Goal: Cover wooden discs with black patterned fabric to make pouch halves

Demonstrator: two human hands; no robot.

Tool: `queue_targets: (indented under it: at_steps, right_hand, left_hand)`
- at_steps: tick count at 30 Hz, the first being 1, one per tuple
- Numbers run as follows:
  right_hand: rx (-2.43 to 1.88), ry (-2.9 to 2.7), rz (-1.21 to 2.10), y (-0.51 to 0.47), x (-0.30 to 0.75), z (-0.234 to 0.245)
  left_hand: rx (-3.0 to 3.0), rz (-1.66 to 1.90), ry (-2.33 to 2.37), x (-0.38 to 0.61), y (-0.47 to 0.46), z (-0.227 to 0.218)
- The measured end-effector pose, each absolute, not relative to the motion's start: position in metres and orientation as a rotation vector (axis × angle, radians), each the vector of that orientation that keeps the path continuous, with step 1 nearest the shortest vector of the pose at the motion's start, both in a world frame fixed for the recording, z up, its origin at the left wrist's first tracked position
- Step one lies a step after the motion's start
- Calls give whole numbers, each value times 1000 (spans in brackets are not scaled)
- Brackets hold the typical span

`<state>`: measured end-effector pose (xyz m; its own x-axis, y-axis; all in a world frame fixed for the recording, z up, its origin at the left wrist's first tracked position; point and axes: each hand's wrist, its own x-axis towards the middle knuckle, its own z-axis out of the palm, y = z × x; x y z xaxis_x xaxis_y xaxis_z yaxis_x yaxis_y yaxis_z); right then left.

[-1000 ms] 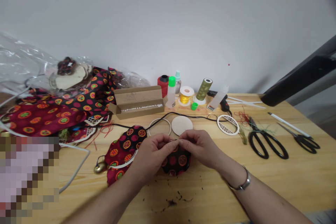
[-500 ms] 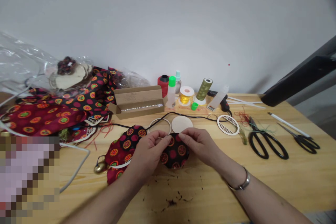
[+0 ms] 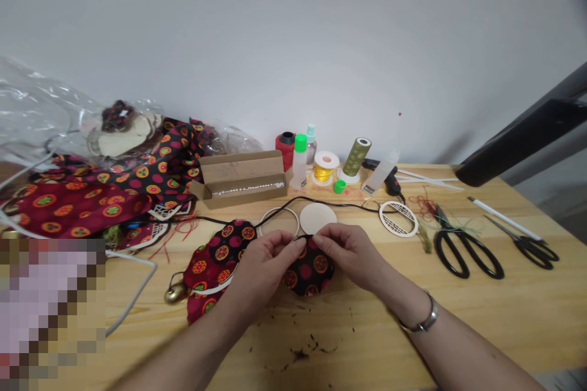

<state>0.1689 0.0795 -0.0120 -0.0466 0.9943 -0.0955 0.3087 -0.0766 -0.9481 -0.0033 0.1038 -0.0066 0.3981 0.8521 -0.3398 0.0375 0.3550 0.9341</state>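
A round piece of dark patterned fabric hangs between my hands, its upper edge pinched from both sides. My left hand is closed on the upper left edge, thumb against fingers. On the upper right edge, my right hand pinches with thumb and forefinger. Just beyond the fingertips lie a plain pale disc and a thin pale ring. Left of my left hand rests a red and black fabric-covered piece with a white edge, and a brass bell beside it.
An open cardboard box holds a silvery chain. Glue bottles, a yellow thread spool and a green thread cone stand along the wall. Large scissors and smaller scissors lie right. Patterned cloth is heaped left; dark scraps dot the front.
The round fabric has shifted slightly to the right, and the fingertips of both hands have moved a little along its upper edge. Other things on the table stay as they were.
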Motion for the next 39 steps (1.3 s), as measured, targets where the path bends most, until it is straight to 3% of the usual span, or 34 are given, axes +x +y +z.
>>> queue_targets:
  at_steps: [27, 39]
  right_hand:
    - [-1430, -1498, 1212, 78, 170, -13]
    - [-1445, -1409, 1185, 82, 170, -17]
  left_hand:
    - [1086, 622, 985, -4, 104, -6]
    - [896, 777, 1033, -2, 104, -2]
